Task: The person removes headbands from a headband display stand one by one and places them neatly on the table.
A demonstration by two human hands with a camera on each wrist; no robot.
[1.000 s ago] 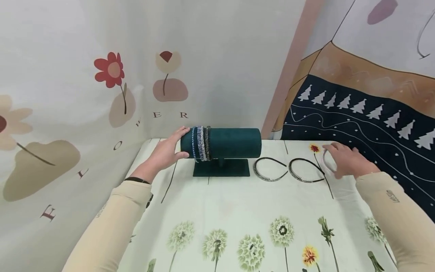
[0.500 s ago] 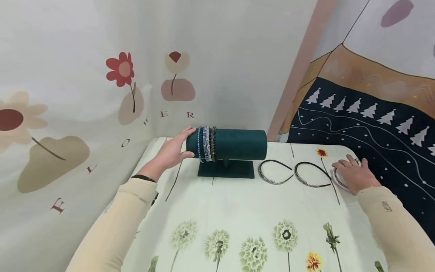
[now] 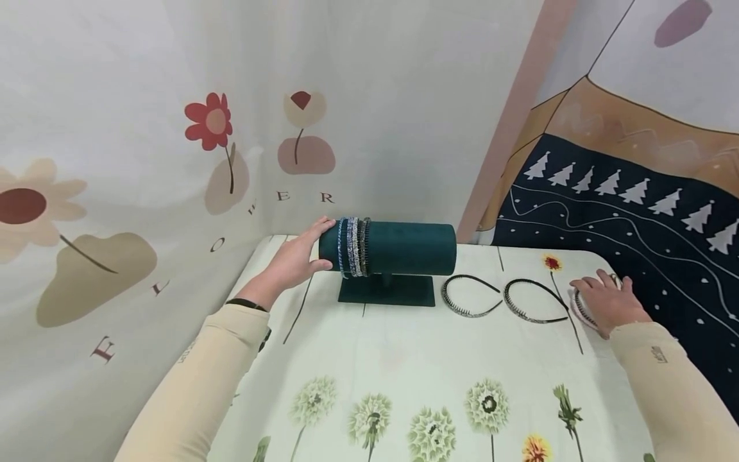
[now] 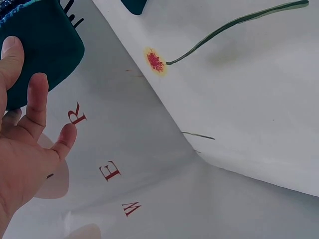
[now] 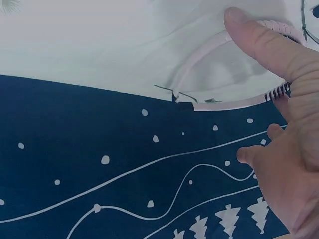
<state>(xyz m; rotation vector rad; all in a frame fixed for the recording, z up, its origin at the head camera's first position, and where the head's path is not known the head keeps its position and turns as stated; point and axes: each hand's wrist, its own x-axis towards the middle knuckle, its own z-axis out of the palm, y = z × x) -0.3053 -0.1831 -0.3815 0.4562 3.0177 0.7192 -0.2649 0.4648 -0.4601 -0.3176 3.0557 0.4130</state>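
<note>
A dark green velvet roll-shaped display stand (image 3: 412, 249) stands at the back of the table. My left hand (image 3: 296, 260) holds its left end, thumb in front and fingers at the top. In the left wrist view, the thumb (image 4: 11, 62) lies on the green roll, and the little finger sticks out free. Several glittery headbands (image 3: 353, 247) circle the roll near that hand. At the table's right edge my right hand (image 3: 612, 305) grips a pale pink headband (image 5: 199, 57) with dark teeth, thumb across one side and fingers at the other; the hand covers part of it.
Two black toothed headbands, one nearer the stand (image 3: 458, 310) and one further right (image 3: 522, 314), lie on the table. A white flower-printed cloth (image 3: 323, 340) covers the tabletop. Printed curtains (image 3: 404, 128) hang behind and at the left; a navy tree-patterned cloth (image 3: 606, 218) borders the right side.
My right hand has come down and nearer with the pale headband, now low over the cloth. My left hand keeps its place on the stand. The head view has shifted slightly.
</note>
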